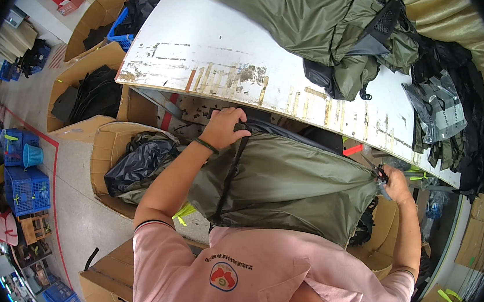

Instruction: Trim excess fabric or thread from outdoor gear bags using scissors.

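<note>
An olive-green fabric piece, bag-like with black edging [297, 180], is stretched in front of my body below the table edge. My left hand [225, 128] is closed on its upper left edge, where a black strap [232, 175] runs down the fabric. My right hand [397, 184] is closed at the right corner, around a small black part [380, 174] whose exact kind I cannot make out. Creases fan out from that corner across the fabric. The lower edge of the fabric lies against my pink shirt.
On the worn white table [183, 28] lies another olive-green bag piece [323, 21]. Black fabric and clear plastic [445, 111] hang off its right end. Cardboard boxes with dark material [94, 101] stand at the left, and blue crates [27, 189] farther out.
</note>
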A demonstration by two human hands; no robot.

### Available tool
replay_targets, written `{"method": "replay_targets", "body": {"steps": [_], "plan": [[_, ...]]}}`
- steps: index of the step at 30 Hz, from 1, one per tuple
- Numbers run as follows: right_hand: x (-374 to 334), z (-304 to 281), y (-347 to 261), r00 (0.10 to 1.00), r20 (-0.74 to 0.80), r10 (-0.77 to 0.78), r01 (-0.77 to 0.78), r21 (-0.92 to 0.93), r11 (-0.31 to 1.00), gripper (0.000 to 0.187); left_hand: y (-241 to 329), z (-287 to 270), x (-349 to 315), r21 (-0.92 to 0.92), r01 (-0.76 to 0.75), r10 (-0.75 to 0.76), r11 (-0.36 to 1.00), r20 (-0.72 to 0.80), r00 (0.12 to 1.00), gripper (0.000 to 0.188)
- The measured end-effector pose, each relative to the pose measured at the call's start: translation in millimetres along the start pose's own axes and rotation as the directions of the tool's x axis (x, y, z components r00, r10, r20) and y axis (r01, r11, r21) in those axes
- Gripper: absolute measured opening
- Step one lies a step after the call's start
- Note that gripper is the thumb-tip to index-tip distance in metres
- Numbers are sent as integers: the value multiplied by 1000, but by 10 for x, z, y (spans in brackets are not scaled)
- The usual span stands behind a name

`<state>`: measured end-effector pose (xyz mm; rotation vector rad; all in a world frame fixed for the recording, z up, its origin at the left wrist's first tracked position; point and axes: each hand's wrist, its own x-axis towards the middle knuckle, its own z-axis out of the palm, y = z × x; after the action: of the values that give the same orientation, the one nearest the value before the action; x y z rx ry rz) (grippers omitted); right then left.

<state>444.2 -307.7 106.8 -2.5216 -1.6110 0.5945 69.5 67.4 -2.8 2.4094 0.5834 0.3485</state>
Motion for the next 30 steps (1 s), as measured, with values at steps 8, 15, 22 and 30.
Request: {"method": "replay_targets", "body": {"steps": [8, 15, 22, 30], "plan": [[19, 135, 144, 1000, -22, 7, -5, 60, 998, 17, 15, -110, -85, -129, -254, 245, 959, -80, 966, 19], [399, -137, -1085, 982, -186, -39, 53, 72, 996, 20, 255, -374, -469, -829, 314, -153, 462, 275, 949, 12], [821, 25, -2362, 876, -130, -465, 464, -41, 885, 33, 589, -481, -672, -886, 326, -241, 330, 255, 937, 13], [966, 1, -2619, 840, -14, -542, 532, -170, 829, 35, 625, -459, -728, -889, 290, -222, 354, 222, 950, 16]]}}
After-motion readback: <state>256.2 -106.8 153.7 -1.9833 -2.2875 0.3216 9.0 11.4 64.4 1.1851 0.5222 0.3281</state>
